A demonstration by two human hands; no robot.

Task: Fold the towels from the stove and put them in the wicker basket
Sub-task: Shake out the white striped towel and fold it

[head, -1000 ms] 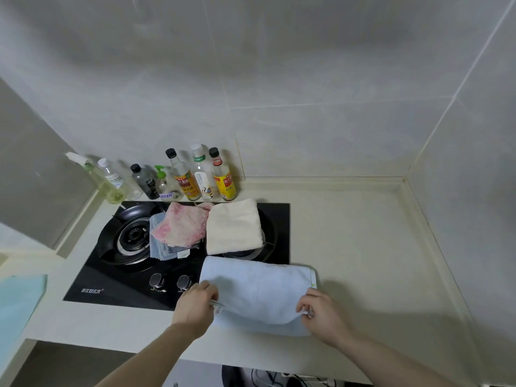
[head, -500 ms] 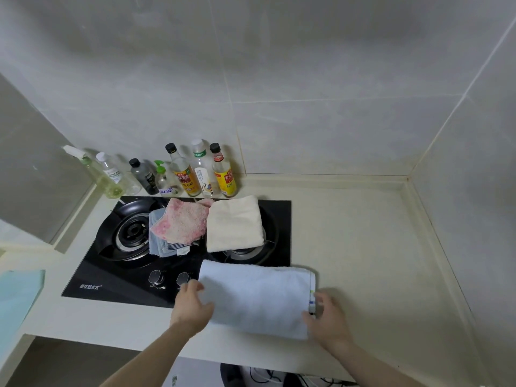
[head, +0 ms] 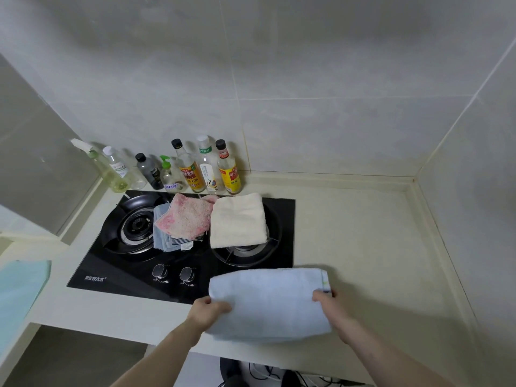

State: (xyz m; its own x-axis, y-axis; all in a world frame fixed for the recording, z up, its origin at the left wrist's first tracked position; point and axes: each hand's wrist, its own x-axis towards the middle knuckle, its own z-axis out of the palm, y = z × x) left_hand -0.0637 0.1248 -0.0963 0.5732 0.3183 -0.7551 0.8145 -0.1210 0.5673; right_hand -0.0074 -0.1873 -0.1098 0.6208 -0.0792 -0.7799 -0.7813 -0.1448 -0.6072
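A folded light blue towel (head: 268, 303) lies at the counter's front edge, partly over the stove's front right corner. My left hand (head: 208, 311) grips its left edge and my right hand (head: 328, 301) grips its right edge. On the black gas stove (head: 111, 270) lie a pink towel (head: 184, 216) over a blue striped towel (head: 164, 241) in the middle, and a folded cream towel (head: 237, 219) on the right burner. No wicker basket is in view.
Several bottles (head: 192, 169) stand in a row against the tiled wall behind the stove. A pale turquoise cloth (head: 19, 289) lies at the far left. Beige counter (head: 363, 233) stretches right of the stove to the corner walls. Cables show below the counter edge.
The blue towel's near flap has been folded over, making it narrower. Both hands shifted from its front corners to its left and right edges, and the towel now sits further right.
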